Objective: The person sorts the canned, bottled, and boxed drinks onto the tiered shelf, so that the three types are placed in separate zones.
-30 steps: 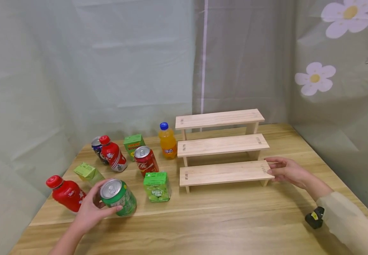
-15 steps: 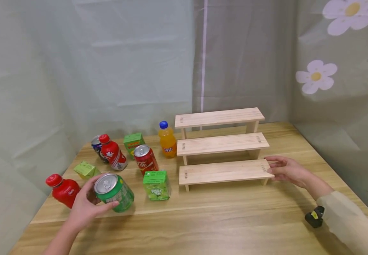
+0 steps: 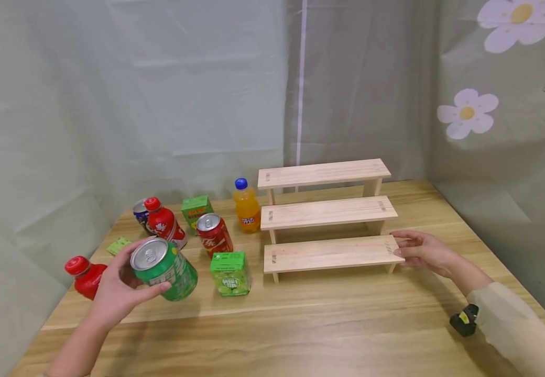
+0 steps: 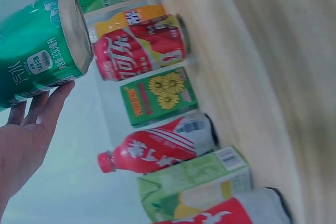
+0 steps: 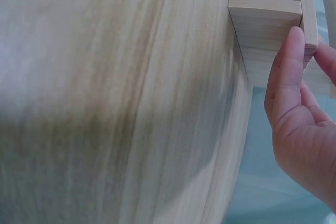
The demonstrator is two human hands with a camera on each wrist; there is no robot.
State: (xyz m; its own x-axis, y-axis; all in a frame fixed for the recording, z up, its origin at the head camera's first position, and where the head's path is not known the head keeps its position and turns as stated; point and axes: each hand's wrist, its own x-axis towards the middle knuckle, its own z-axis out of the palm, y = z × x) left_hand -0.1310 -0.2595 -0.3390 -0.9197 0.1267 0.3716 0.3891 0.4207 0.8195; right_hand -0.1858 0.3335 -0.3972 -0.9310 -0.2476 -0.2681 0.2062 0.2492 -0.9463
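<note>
My left hand (image 3: 118, 285) grips a green soda can (image 3: 166, 269) round its side, thumb across the front. The can leans to the left, held up off the table; the left wrist view shows its silver base rim. At the right, my right hand (image 3: 425, 254) pinches the end of the lowest board of a three-step wooden display shelf (image 3: 329, 254). Seen from the right wrist, the thumb and fingers (image 5: 290, 72) lie on either side of that board's end. A green juice box (image 3: 231, 275) stands between the can and the shelf.
Behind the can stand a red cola can (image 3: 215, 235), an orange soda bottle (image 3: 247, 207), a green drink carton (image 3: 196, 210), a red bottle (image 3: 163, 220) and a dark blue can (image 3: 141, 213). Another red bottle (image 3: 86, 277) and a light-green carton (image 3: 118, 245) are partly hidden by my left hand.
My left hand has raised the green can and moved it slightly left, covering more of the light-green carton and near red bottle. My right hand stays at the shelf's end.
</note>
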